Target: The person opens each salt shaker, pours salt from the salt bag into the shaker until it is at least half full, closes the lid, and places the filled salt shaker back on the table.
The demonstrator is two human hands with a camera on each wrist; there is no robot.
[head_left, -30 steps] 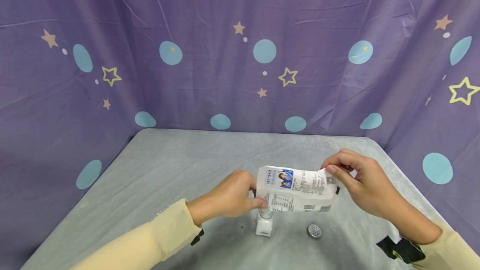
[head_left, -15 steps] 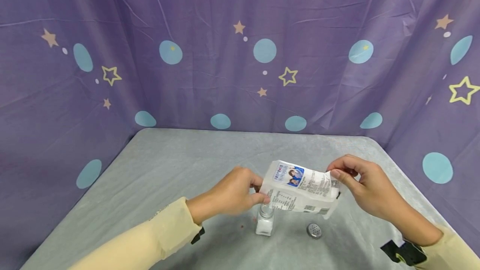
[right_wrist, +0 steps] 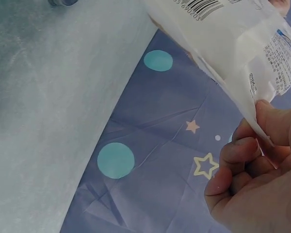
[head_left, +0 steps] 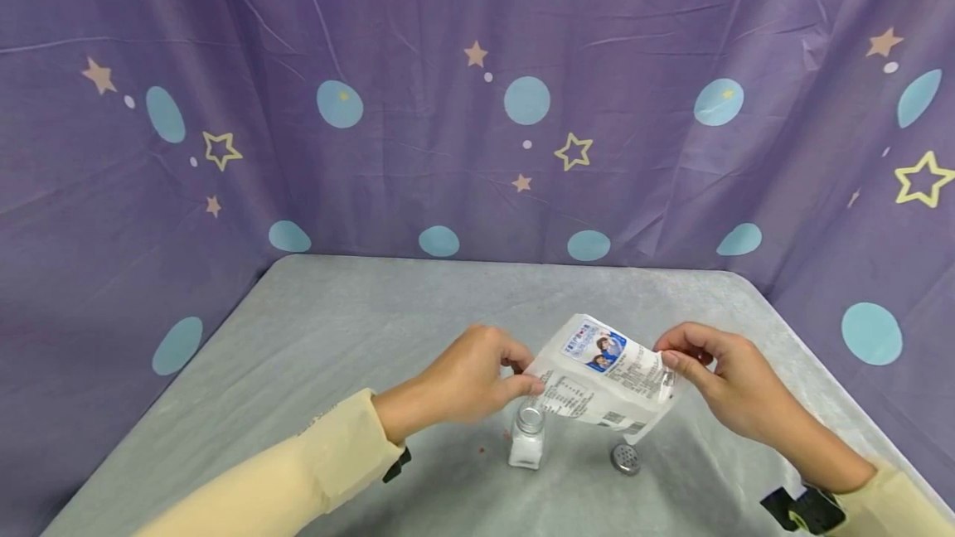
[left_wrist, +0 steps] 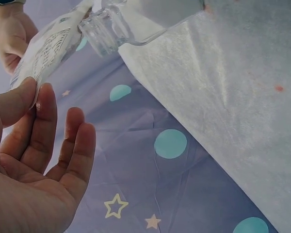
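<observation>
Both hands hold a white printed plastic packet, tilted above the table in the head view. My left hand pinches its left edge between thumb and index finger; in the left wrist view the other fingers are loosely bent. At the opposite end, my right hand pinches a corner, as the right wrist view also shows. Just below the packet's left corner stands a small glass shaker jar, uncapped, with white contents. In the left wrist view the packet comes close to the jar's threaded neck.
A round perforated metal lid lies on the table to the right of the jar. Small reddish spots mark the grey table cover beside the jar. Behind and at the sides hangs a purple curtain with stars and blue dots.
The packet has tilted, its left end rising and its lower right corner dropping toward the lid. The right hand has moved slightly down and right, the left slightly right. Jar and lid stay put.
</observation>
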